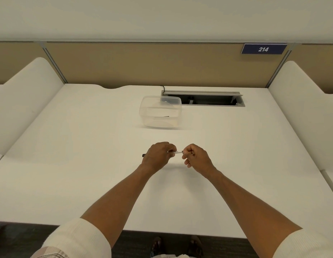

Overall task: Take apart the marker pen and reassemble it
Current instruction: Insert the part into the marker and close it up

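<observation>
Head view: left hand (158, 155) fist-wrapped around slim white marker pen (177, 152), its black end (143, 155) sticking out the left side. Right hand (194, 157) pinches the pen's other end, fingertips closed on it. Pen held level above white desk (87, 164), mid-front. Clear plastic tub (160, 113) sits farther back, beside open cable tray (204, 98). Blue sign "214" (263, 49) on partition.

Room was bright and evenly lit, soft light from above. Faint diffuse shadows lay on the white desk (72, 164) under both forearms and beside the clear container (160, 111). No hard glare. Wide-angle lens bent the partition edges and side panels outward. Slightly soft overall; the marker's print unreadable.
</observation>
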Tool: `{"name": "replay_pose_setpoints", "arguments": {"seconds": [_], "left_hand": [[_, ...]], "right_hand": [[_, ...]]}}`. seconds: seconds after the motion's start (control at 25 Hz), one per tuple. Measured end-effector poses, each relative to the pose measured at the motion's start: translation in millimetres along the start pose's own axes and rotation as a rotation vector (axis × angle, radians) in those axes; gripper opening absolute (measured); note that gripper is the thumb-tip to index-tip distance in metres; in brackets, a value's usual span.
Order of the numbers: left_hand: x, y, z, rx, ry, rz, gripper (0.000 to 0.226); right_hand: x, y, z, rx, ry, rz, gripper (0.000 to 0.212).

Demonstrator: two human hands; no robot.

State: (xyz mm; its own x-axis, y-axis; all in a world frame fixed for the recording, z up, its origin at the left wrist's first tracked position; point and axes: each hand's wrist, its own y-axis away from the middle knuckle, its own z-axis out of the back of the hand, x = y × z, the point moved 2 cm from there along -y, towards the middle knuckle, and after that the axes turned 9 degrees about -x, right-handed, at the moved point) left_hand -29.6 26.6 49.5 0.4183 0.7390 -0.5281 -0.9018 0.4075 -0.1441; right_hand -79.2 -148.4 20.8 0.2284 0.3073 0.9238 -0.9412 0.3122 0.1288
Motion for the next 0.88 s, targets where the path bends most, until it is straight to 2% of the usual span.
{"name": "replay_pose_setpoints", "arguments": {"seconds": [0.08,0.24,0.4,0.64,0.88], "left_hand": [[-1.3,-0.8,0.8,0.0,0.002,-0.001,0.009],[-4.6,-0.8,0.4,-0.015,0.015,-0.035,0.008],[-8.4,0.5,-0.2,-0.033,0.003,-0.077,0.007],[-9.5,3.3,-0.9,-0.032,-0.013,-0.081,0.009],[-10.9,5.9,1.7,-0.063,-0.019,-0.071,0.008]], "right_hand": [[2.0,0.8,0.0,-0.013,0.03,0.046,0.015],[4.5,-1.1,-1.2,-0.045,0.212,0.1,0.036],[8.5,-3.7,-5.5,-0.005,0.305,0.022,0.049],[8.8,-5.4,-11.1,0.029,0.149,-0.201,0.042],[19.1,-4.0,-15.4,0.075,-0.003,-0.309,0.035]]}}
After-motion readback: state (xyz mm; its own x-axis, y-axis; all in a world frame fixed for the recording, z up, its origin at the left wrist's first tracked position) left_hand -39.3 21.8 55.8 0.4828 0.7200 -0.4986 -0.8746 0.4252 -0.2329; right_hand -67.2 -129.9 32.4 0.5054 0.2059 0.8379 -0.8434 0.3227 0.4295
